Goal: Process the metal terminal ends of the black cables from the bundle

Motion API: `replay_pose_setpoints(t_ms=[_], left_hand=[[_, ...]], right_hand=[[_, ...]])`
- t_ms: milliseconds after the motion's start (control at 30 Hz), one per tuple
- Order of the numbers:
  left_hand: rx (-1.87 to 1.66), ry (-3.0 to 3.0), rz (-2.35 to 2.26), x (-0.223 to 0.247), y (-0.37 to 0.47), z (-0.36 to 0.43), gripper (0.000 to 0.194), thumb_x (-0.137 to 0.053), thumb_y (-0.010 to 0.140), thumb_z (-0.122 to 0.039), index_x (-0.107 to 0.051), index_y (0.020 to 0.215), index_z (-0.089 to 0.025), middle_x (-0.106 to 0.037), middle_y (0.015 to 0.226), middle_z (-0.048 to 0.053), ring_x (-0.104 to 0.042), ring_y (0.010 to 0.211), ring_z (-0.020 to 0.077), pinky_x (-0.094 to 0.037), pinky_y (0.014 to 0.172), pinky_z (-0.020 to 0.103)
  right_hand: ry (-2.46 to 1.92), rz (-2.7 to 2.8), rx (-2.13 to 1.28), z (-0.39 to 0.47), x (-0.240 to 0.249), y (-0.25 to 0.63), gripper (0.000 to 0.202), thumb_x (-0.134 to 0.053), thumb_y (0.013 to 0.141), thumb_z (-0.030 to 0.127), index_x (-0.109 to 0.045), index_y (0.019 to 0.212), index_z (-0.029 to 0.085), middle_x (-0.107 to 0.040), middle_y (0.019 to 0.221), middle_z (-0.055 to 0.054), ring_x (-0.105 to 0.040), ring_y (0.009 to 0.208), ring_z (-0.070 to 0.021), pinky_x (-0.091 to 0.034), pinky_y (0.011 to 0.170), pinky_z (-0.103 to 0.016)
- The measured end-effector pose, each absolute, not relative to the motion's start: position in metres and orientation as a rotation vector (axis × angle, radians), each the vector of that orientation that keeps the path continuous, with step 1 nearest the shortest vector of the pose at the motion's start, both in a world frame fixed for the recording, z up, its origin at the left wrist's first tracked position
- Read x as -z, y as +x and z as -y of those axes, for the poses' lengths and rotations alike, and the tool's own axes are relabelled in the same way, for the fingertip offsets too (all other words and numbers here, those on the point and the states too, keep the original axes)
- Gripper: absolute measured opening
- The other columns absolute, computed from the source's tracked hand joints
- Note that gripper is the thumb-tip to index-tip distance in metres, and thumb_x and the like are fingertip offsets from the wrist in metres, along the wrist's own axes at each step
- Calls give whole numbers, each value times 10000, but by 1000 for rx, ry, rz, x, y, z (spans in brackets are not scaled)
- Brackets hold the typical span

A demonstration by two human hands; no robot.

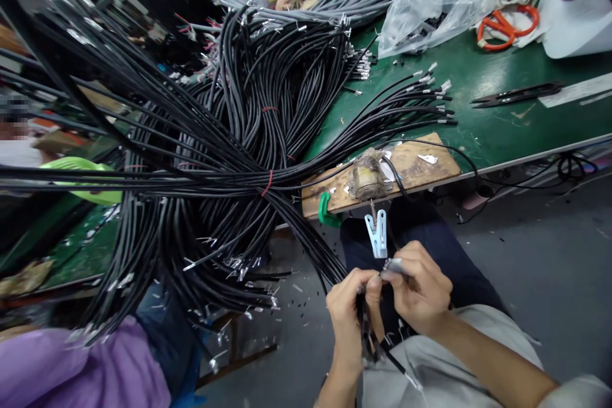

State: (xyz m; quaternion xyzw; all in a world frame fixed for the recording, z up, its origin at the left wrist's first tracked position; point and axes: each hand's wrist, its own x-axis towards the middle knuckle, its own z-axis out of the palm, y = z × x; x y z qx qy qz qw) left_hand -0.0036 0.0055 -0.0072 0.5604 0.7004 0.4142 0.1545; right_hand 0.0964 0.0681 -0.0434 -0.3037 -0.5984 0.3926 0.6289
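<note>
Near my lap, my left hand (354, 306) is closed around a bundle of black cables (322, 248), whose ends hang below it. My right hand (421, 287) pinches close against the left fingertips; a small greyish piece (394, 265) shows at its fingers, too small to name. Just above the hands, a light blue clothespin (377, 234) hangs from a thin rod on a dirty motor-like device (367, 177). That device is fixed on a wooden board (430, 166) at the table edge. A red tie (268, 183) binds the cables farther up.
Large heaps of black cables (268, 83) cover the left of the green table (502, 83). Snips (519, 94), orange-handled scissors (509, 29) and a plastic bag (435, 6) lie to the right. A green clamp (327, 209) grips the board. Other people sit across and at left.
</note>
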Motion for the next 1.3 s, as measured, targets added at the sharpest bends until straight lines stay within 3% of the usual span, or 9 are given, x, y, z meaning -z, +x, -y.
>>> replay_pose_setpoints(t_ms=[67, 233, 367, 533, 667, 900, 1100, 1200, 1300], left_hand=[[-1122, 1604, -1900, 4, -12, -7, 239, -483, 915, -172, -607, 712, -157, -529, 543, -28, -491, 447, 77, -348, 463, 191], [-1200, 1640, -1395, -2, -32, -17, 234, -568, 898, -281, -639, 715, -153, -555, 537, -20, -501, 427, 77, -384, 470, 191], [-1288, 1666, -1426, 0, -29, -23, 137, -669, 827, -245, -656, 728, -152, -644, 653, 29, -589, 583, 123, -439, 574, 220], [-1344, 1641, -1544, 5, -23, -21, 94, -697, 768, -116, -646, 702, -159, -643, 652, 10, -594, 589, 117, -454, 579, 214], [-1532, 1582, -1507, 7, -26, -20, 106, -724, 747, -139, -637, 694, -170, -640, 639, 0, -584, 562, 116, -464, 547, 215], [-1561, 1535, -1603, 4, -23, -30, 61, -708, 757, -142, -667, 717, -163, -625, 636, 7, -575, 568, 120, -450, 546, 221], [-1432, 1522, -1639, -2, -19, -33, 66, -686, 768, -152, -666, 705, -158, -603, 616, 3, -535, 530, 107, -403, 510, 212], [-1437, 1531, -1622, 0, -20, -29, 59, -684, 759, -143, -674, 703, -159, -614, 608, 7, -548, 532, 109, -412, 515, 214], [-1462, 1554, -1566, 3, -22, -25, 64, -673, 758, -166, -683, 695, -160, -619, 597, 14, -553, 528, 113, -422, 511, 217]], right_hand=[[-577, 1462, -847, -71, 45, 101, 73, -610, 839, 151, -620, 772, 176, -585, 696, -47, -504, 659, -164, -415, 609, -313], [-363, 1160, -2000, -82, 43, 111, 332, -631, 836, 465, -564, 718, 162, -491, 632, 7, -445, 565, -106, -359, 519, -245], [-435, 1236, -2413, -106, 34, 125, 403, -716, 741, 504, -585, 711, 124, -487, 595, 29, -424, 539, -75, -335, 518, -216], [-759, 1447, -2239, -143, 19, 128, 425, -747, 687, 519, -627, 698, 111, -536, 580, 25, -437, 538, -77, -330, 516, -215], [-618, 1202, -2212, -146, 13, 104, 502, -667, 712, 621, -642, 658, 123, -524, 568, 23, -420, 525, -76, -334, 507, -219], [-516, 759, -2291, -128, 17, 83, 398, -725, 725, 515, -679, 656, 125, -544, 563, 5, -459, 512, -83, -382, 485, -205], [-433, 674, -2438, -126, 29, 86, 459, -638, 786, 570, -678, 712, 118, -598, 629, -37, -514, 569, -110, -411, 536, -233], [-505, 663, -2381, -128, 45, 96, 478, -590, 818, 583, -675, 727, 122, -600, 652, -43, -484, 572, -104, -361, 499, -219], [-662, 843, -2193, -128, 60, 115, 371, -621, 836, 493, -687, 799, 130, -599, 681, -35, -472, 591, -102, -363, 518, -225]])
